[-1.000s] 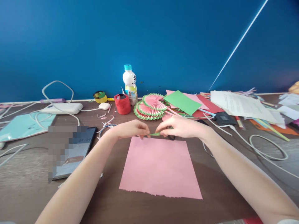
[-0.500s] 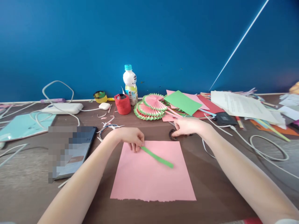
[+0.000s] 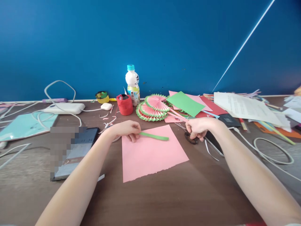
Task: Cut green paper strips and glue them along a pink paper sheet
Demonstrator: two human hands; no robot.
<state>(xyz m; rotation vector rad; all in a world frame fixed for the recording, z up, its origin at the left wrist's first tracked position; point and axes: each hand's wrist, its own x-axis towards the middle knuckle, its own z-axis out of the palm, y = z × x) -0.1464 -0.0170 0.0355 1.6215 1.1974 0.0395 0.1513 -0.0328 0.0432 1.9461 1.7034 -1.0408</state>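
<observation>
A pink paper sheet point(image 3: 150, 157) with a ragged near edge lies tilted on the brown table. My left hand point(image 3: 131, 131) is over its far left part, fingers closed on one end of a narrow green strip point(image 3: 156, 137) that reaches right across the sheet. Right of the sheet, my right hand point(image 3: 197, 128) has its fingers closed at the black handle of scissors point(image 3: 191, 138). Most of the scissors is hidden under the hand.
Folded pink-and-green fans point(image 3: 152, 108), a bottle point(image 3: 133, 84) and a red roll point(image 3: 125, 105) stand behind. At left are a phone point(image 3: 76, 157) and white power bank point(image 3: 67, 108); at right, coloured papers point(image 3: 187, 103) and a cable point(image 3: 272, 160).
The pink sheet has turned and shifted away from me, its near edge now slanting. My left hand moved slightly left and away with the green strip. My right hand and the scissors moved right.
</observation>
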